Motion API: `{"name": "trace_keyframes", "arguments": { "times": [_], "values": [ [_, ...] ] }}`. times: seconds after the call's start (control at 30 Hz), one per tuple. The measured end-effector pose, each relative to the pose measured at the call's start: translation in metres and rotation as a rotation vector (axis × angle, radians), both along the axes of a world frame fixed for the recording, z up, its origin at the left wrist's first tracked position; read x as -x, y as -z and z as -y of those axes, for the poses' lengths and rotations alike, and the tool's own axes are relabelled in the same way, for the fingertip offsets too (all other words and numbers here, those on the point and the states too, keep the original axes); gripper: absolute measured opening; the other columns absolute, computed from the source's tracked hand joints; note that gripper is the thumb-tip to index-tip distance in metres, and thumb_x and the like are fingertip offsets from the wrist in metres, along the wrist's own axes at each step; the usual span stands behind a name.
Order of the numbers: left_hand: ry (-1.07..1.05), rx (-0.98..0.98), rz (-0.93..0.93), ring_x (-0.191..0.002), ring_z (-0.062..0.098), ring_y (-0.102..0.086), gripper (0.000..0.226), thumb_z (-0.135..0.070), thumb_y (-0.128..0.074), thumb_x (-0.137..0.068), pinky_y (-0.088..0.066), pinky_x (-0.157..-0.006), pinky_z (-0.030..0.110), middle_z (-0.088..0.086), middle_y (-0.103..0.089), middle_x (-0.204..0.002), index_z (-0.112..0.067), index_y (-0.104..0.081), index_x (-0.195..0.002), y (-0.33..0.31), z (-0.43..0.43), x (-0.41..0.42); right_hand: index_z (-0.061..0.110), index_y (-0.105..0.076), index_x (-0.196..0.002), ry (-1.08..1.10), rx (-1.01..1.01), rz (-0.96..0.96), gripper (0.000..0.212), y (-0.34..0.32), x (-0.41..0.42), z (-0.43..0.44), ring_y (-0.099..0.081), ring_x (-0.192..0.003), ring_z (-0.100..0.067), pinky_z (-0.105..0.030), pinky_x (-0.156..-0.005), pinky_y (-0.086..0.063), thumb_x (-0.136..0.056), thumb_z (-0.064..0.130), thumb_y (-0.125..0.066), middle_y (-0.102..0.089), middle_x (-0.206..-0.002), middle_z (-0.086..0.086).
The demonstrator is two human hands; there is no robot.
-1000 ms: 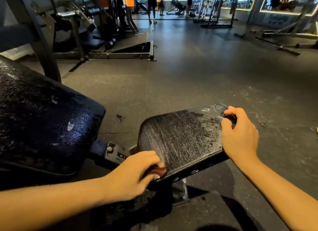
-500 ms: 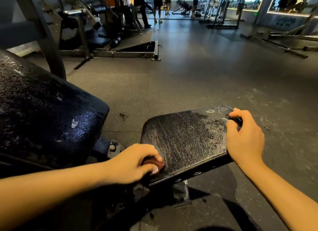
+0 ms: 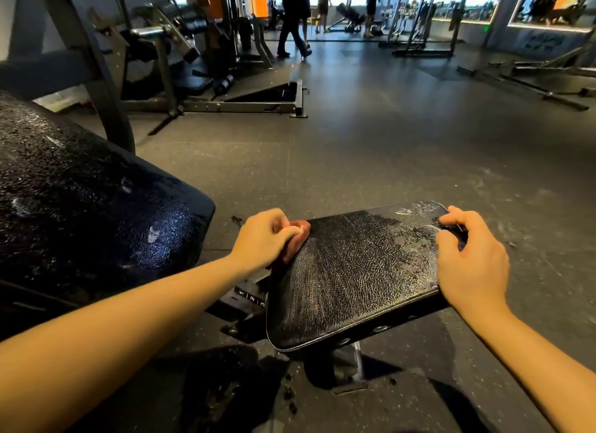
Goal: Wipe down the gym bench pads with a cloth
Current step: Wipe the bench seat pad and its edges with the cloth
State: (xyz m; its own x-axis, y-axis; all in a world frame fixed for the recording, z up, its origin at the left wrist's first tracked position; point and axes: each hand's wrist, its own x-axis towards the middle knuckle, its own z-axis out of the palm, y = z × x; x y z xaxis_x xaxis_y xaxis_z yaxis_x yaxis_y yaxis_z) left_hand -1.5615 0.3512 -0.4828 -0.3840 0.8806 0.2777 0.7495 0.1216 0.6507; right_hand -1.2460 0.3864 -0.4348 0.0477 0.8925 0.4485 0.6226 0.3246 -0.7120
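Observation:
The black cracked seat pad (image 3: pixel 354 271) of the bench lies in front of me, wet and streaked, with whitish residue near its far right corner. My left hand (image 3: pixel 264 235) grips a small reddish cloth (image 3: pixel 298 239) and presses it on the pad's far left corner. My right hand (image 3: pixel 467 258) holds the pad's right edge, fingers curled over the far right corner. The larger back pad (image 3: pixel 80 206), beaded with droplets, rises at the left.
A numbered adjustment bracket (image 3: pixel 250 298) joins the two pads. The bench post (image 3: pixel 332 365) stands on the dark rubber floor (image 3: pixel 387 142). A steel machine frame (image 3: pixel 225 103) sits behind at left. A person (image 3: pixel 292 19) walks at the back among racks.
My left hand has slid the cloth from the pad's near left corner up along the left edge to the far left corner. My right hand stays on the right edge.

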Motion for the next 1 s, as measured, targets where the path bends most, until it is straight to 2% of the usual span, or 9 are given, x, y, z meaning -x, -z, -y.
{"name": "trace_keyframes", "arguments": {
  "times": [0.13, 0.27, 0.43, 0.53, 0.63, 0.73, 0.8, 0.9, 1.0],
  "values": [
    [0.117, 0.086, -0.105, -0.094, 0.013, -0.061, 0.043, -0.057, -0.073, -0.084, -0.047, -0.082, 0.031, -0.009, -0.068, -0.103, -0.024, -0.070, -0.111, -0.008, 0.015, -0.014, 0.020, -0.062, -0.110, 0.000, 0.001, 0.002, 0.036, -0.001, 0.000, 0.001, -0.062, -0.114, -0.028, -0.037, -0.086, -0.039, -0.083, 0.032, -0.042, -0.062, -0.139, 0.000],
    [0.091, 0.126, -0.085, -0.115, 0.021, -0.064, 0.034, -0.026, -0.076, -0.087, -0.047, -0.094, 0.031, -0.001, -0.071, -0.121, -0.022, -0.070, -0.121, -0.009, 0.014, -0.010, 0.020, -0.062, -0.110, -0.006, -0.004, 0.014, 0.033, -0.002, 0.000, 0.002, -0.062, -0.115, -0.028, -0.037, -0.086, -0.039, -0.085, 0.031, -0.043, -0.061, -0.141, 0.000],
    [0.489, 0.022, -0.045, -0.102, 0.013, -0.064, 0.026, -0.017, -0.075, -0.087, -0.049, -0.092, 0.032, -0.009, -0.069, -0.110, -0.023, -0.069, -0.112, -0.014, 0.081, -0.041, 0.022, -0.061, -0.108, 0.001, -0.002, 0.021, 0.031, 0.000, 0.000, 0.001, -0.065, -0.107, -0.030, -0.045, -0.090, -0.046, -0.084, 0.031, -0.042, -0.061, -0.141, 0.001],
    [0.695, -0.041, -0.242, -0.096, 0.010, -0.056, 0.026, -0.014, -0.070, -0.089, -0.045, -0.086, 0.025, -0.008, -0.059, -0.105, -0.020, -0.063, -0.113, -0.014, 0.103, -0.040, 0.022, -0.060, -0.107, 0.002, -0.007, 0.019, 0.031, 0.000, 0.001, 0.001, -0.066, -0.104, -0.031, -0.043, -0.089, -0.046, -0.084, 0.032, -0.042, -0.061, -0.141, 0.001],
    [0.497, -0.062, -0.335, -0.096, 0.020, -0.058, 0.032, -0.007, -0.066, -0.083, -0.048, -0.087, 0.036, -0.001, -0.060, -0.107, -0.019, -0.063, -0.112, -0.007, 0.049, -0.021, 0.024, -0.059, -0.106, -0.005, -0.004, 0.021, 0.028, 0.000, 0.000, 0.002, -0.066, -0.100, -0.031, -0.044, -0.089, -0.047, -0.085, 0.032, -0.042, -0.060, -0.142, 0.002],
    [0.167, 0.035, -0.102, -0.106, 0.022, -0.065, 0.037, -0.010, -0.070, -0.085, -0.048, -0.092, 0.031, -0.001, -0.071, -0.115, -0.023, -0.067, -0.119, -0.001, -0.003, -0.007, 0.026, -0.058, -0.105, -0.012, -0.004, 0.025, 0.026, 0.000, 0.000, 0.003, -0.066, -0.092, -0.032, -0.046, -0.088, -0.049, -0.086, 0.033, -0.042, -0.060, -0.143, 0.002],
    [0.144, 0.039, -0.072, -0.098, 0.015, -0.064, 0.035, -0.010, -0.069, -0.084, -0.050, -0.092, 0.034, -0.005, -0.073, -0.111, -0.026, -0.070, -0.115, -0.002, 0.003, -0.011, 0.025, -0.059, -0.105, -0.012, -0.006, 0.023, 0.027, 0.000, -0.001, 0.002, -0.066, -0.093, -0.033, -0.045, -0.088, -0.049, -0.086, 0.033, -0.042, -0.060, -0.143, 0.001],
    [0.405, 0.039, -0.084, -0.090, 0.010, -0.060, 0.031, -0.013, -0.069, -0.083, -0.050, -0.085, 0.037, -0.011, -0.068, -0.102, -0.030, -0.068, -0.109, -0.007, 0.067, -0.025, 0.022, -0.061, -0.107, -0.008, -0.001, 0.014, 0.030, 0.001, -0.001, 0.001, -0.066, -0.100, -0.031, -0.042, -0.088, -0.045, -0.085, 0.032, -0.042, -0.061, -0.141, 0.000],
    [0.675, 0.099, -0.186, -0.100, 0.003, -0.058, 0.029, -0.016, -0.066, -0.090, -0.046, -0.090, 0.026, -0.017, -0.060, -0.106, -0.029, -0.064, -0.115, -0.013, 0.132, -0.035, 0.021, -0.061, -0.107, -0.001, -0.004, 0.013, 0.031, 0.001, 0.000, 0.000, -0.066, -0.099, -0.033, -0.042, -0.087, -0.045, -0.085, 0.032, -0.042, -0.061, -0.141, -0.001]
  ]
}}
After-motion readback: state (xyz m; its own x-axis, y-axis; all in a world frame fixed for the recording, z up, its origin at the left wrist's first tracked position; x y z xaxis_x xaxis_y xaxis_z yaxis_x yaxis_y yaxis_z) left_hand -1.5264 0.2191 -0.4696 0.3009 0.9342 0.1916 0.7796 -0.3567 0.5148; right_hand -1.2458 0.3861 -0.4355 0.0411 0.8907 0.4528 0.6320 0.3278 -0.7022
